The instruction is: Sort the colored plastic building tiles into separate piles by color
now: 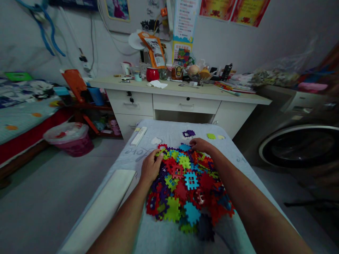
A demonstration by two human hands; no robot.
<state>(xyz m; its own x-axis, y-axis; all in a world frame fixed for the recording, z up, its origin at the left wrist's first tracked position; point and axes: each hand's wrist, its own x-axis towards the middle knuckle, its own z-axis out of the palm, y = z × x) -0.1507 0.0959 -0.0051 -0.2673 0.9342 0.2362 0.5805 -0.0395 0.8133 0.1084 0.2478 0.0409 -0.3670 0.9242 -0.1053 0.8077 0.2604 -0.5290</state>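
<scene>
Nearest to the camera are the left forearm (119, 222) and the right forearm (249, 190) of the person, which reach forward along both sides of a heap of toothed plastic pieces (181, 190). This heap lies on a cloth-covered tabletop (149, 240), between the two grips and mostly on the near side of them. The left grip (152, 164) is at the far left edge of the heap, with thumb and fingers apart, just beside a yellow-green piece (164, 153) – I cannot tell if it grasps this one. The right grip (201, 145) has bent fingers at the far edge, beside a blue piece (184, 147); whether something is grasped there, I cannot tell either. A little beyond the right grip lie a purple piece (189, 133) and, more to the right, a green piece (211, 136) – both apart from the heap. Beyond the left grip, toward its left, rests a narrow white object (139, 136). Nearer than that grip, along the left side, is a long white panel (106, 208)
</scene>
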